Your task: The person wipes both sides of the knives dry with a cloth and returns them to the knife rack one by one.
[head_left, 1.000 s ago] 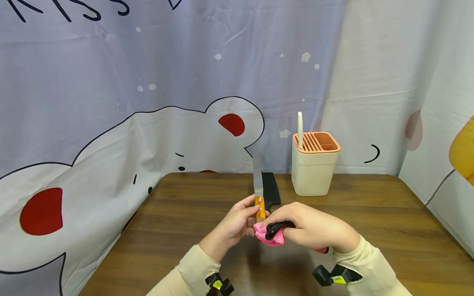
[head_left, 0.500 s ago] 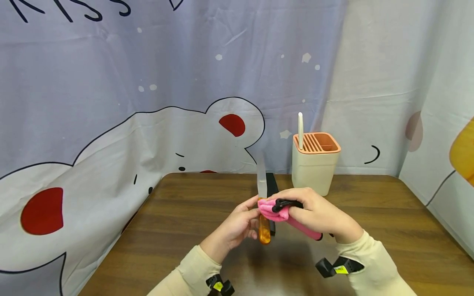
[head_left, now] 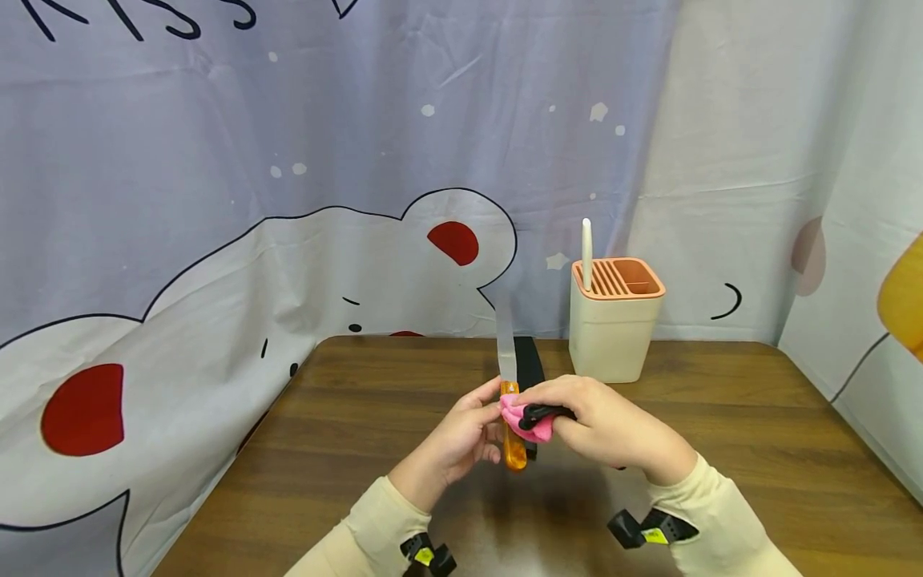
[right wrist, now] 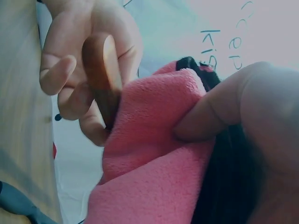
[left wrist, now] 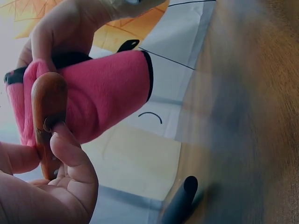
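My left hand [head_left: 454, 437] pinches a knife [head_left: 506, 344] by its amber-brown wooden handle, near the blade. The blade points up and away from me. Thumb and fingers of my right hand [head_left: 613, 425] grip a folded pink cloth [head_left: 532, 433] with black edging, pressed against the middle of that handle. In the left wrist view the cloth [left wrist: 107, 88] hangs out beside the handle [left wrist: 50, 98]. The right wrist view shows the rounded handle end [right wrist: 100, 60] sticking out past the cloth. Behind the held knife, a black cleaver [head_left: 529, 365] lies on the table, its handle partly hidden by my hands.
A cream knife holder [head_left: 611, 344] with an orange slotted top stands at the back of the wooden table [head_left: 382, 385]. A white handle [head_left: 586, 256] rises from one of its slots. Behind the table hangs a printed curtain [head_left: 346, 120].
The right hand slid the cloth from the handle's lower end up towards the blade, then slightly back down. The left hand keeps its hold on the knife, which shifted only a little.
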Tool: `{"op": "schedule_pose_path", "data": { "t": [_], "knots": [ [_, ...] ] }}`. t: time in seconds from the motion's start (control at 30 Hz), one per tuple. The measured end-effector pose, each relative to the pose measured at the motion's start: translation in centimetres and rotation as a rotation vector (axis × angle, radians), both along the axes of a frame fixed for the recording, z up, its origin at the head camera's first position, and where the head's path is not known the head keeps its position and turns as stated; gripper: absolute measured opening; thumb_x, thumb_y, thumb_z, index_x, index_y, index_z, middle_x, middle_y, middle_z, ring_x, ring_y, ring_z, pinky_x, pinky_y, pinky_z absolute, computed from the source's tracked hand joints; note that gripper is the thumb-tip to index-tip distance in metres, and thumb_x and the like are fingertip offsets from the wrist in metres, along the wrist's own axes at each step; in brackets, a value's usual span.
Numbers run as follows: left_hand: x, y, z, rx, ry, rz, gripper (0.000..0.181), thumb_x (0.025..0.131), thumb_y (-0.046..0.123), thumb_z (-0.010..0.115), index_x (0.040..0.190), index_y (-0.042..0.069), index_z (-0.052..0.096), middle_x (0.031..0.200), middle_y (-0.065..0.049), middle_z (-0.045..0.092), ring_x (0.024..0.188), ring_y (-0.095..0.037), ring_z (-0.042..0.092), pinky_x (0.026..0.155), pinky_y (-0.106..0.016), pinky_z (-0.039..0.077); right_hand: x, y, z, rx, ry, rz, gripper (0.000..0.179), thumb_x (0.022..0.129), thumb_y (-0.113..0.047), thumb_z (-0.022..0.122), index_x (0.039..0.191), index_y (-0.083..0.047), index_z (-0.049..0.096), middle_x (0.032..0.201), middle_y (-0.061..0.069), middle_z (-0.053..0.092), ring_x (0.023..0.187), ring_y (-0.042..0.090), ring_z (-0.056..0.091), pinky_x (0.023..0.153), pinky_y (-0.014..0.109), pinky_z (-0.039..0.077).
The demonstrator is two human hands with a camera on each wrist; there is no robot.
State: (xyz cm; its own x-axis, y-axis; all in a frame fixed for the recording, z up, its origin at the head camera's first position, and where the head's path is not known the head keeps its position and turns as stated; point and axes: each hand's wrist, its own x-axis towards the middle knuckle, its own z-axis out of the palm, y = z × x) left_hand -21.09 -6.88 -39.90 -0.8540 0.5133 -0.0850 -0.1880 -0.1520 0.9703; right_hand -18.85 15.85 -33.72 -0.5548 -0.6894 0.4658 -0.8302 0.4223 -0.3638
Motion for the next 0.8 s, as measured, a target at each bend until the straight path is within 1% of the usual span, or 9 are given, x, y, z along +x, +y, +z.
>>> {"op": "schedule_pose_path", "data": {
  "t": [0.1,0.13,0.3,0.43,0.53,0.6,0.7,0.73,0.8],
  "knots": [
    [-0.1,0.0,0.0,-0.002,-0.006,0.013,0.058,0.108,0.019,0.045,0.163,0.018,0.028,0.096,0.005,0.066,0.065,-0.008,0.06,0.05,-0.017,0.052,0.5,0.1,0.3,0.039,-0.011,0.022,0.052,0.085,0.006,0.061,0.128,-0.02,0.073,0.121,-0.01,0.074,0.109,0.007,0.069,0.096,0.033,0.058],
    [-0.1,0.0,0.0,-0.003,-0.006,0.019,0.058,0.108,0.019,0.045,0.163,0.017,0.028,0.094,0.005,0.066,0.064,-0.007,0.06,0.05,-0.017,0.052,0.6,0.1,0.3,0.05,-0.016,0.035,0.052,0.085,0.006,0.06,0.128,-0.02,0.073,0.12,-0.01,0.074,0.108,0.006,0.069,0.095,0.032,0.058],
    [-0.2,-0.1,-0.1,0.0,-0.017,0.042,0.057,0.109,0.018,0.044,0.163,0.016,0.028,0.093,0.004,0.068,0.061,-0.006,0.061,0.05,-0.017,0.052,0.9,0.1,0.7,0.071,-0.063,0.118,0.053,0.083,0.008,0.058,0.125,-0.019,0.074,0.114,-0.01,0.075,0.099,0.002,0.067,0.09,0.026,0.058],
    [-0.4,-0.2,-0.2,0.001,-0.016,0.037,0.054,0.11,0.018,0.043,0.162,0.017,0.03,0.099,0.005,0.073,0.061,-0.006,0.065,0.05,-0.017,0.052,1.1,0.2,0.9,0.077,-0.122,0.171,0.053,0.082,0.008,0.057,0.123,-0.021,0.074,0.11,-0.012,0.074,0.094,-0.001,0.065,0.087,0.023,0.057],
    [-0.5,-0.3,-0.4,0.002,-0.016,0.028,0.053,0.11,0.018,0.042,0.162,0.018,0.03,0.101,0.005,0.074,0.063,-0.007,0.066,0.05,-0.018,0.052,1.1,0.3,1.1,0.07,-0.162,0.213,0.053,0.083,0.008,0.056,0.121,-0.023,0.074,0.109,-0.013,0.074,0.094,-0.001,0.065,0.088,0.022,0.057],
    [-0.5,-0.2,-0.5,0.001,-0.015,0.027,0.053,0.11,0.018,0.042,0.162,0.018,0.03,0.101,0.005,0.074,0.064,-0.007,0.065,0.05,-0.018,0.052,1.1,0.5,1.1,0.054,-0.168,0.232,0.052,0.084,0.008,0.056,0.121,-0.024,0.074,0.109,-0.013,0.074,0.095,0.0,0.066,0.088,0.023,0.058],
    [-0.5,0.0,-0.6,-0.005,-0.015,0.033,0.055,0.109,0.018,0.044,0.162,0.017,0.029,0.095,0.006,0.071,0.062,-0.006,0.062,0.049,-0.018,0.051,0.9,0.7,1.2,0.023,-0.169,0.202,0.052,0.085,0.008,0.055,0.121,-0.024,0.074,0.109,-0.012,0.074,0.096,0.001,0.067,0.089,0.023,0.058],
    [-0.5,0.1,-0.7,-0.011,-0.014,0.033,0.056,0.109,0.019,0.045,0.162,0.017,0.029,0.092,0.006,0.069,0.062,-0.006,0.061,0.048,-0.018,0.051,0.8,0.8,1.1,0.012,-0.162,0.181,0.052,0.085,0.008,0.055,0.122,-0.023,0.074,0.111,-0.011,0.074,0.097,0.002,0.068,0.089,0.023,0.058],
    [-0.4,0.2,-0.8,-0.019,-0.012,0.032,0.058,0.108,0.018,0.045,0.163,0.017,0.028,0.087,0.007,0.066,0.06,-0.006,0.059,0.048,-0.018,0.05,0.6,1.0,1.0,-0.004,-0.141,0.111,0.051,0.085,0.007,0.056,0.122,-0.023,0.074,0.113,-0.011,0.075,0.099,0.002,0.068,0.09,0.023,0.057]
  ]
}}
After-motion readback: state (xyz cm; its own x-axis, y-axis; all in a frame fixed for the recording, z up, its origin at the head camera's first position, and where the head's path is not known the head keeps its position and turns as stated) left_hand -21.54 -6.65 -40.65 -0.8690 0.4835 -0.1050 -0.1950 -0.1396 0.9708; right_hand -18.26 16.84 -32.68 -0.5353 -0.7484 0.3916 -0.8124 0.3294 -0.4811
